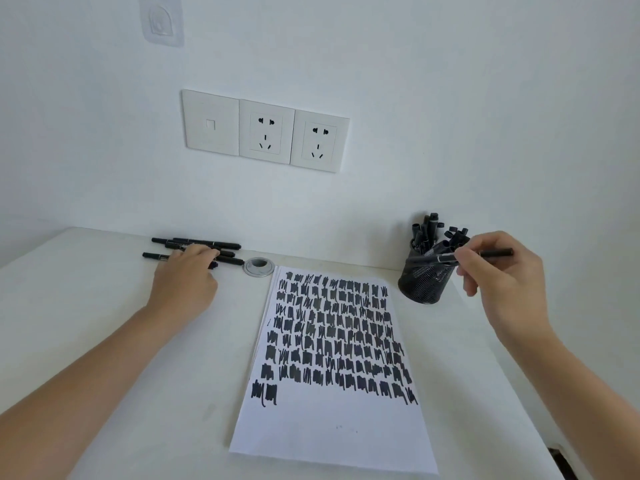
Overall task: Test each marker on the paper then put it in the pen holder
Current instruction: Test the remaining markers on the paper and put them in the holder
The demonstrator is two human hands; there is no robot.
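Right hand (502,271) held a black marker (460,256) pinched between thumb and fingertips (462,253), gripped near mid-barrel. Marker lay nearly level, long axis left-right; one end stuck out right past the hand, the other reached left across the top of the holder (422,285). Which end was the tip could not be told; barrel somewhat blurred.

Holder, black mesh, stood right of the paper (332,427) near the wall, packed with upright black markers; their lower parts hidden by the mesh.

Left hand (185,275) rested palm-down on the pile (197,245) of loose markers at the desk's (104,341) far left. Fingers curled over the pile's near side, touching barrels; whether they gripped one could not be told, fingertips hidden. Pile markers lay roughly left-right, near-parallel.

Paper between the hands, upper two-thirds covered in rows of black scribbles. Grey grommet (258,266) just beyond its top-left corner.
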